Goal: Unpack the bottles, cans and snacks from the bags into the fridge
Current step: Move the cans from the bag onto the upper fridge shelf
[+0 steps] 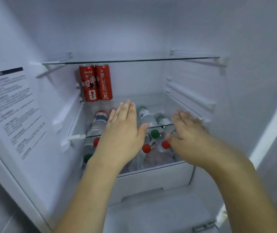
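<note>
Risk noted: water bottles lying on the glass shelf may be rolled off its near edge if nudged. Left hand and right hand are held apart, flat, gripping nothing. Two red cans stand far left. Drawer below holds further bottles.
</note>
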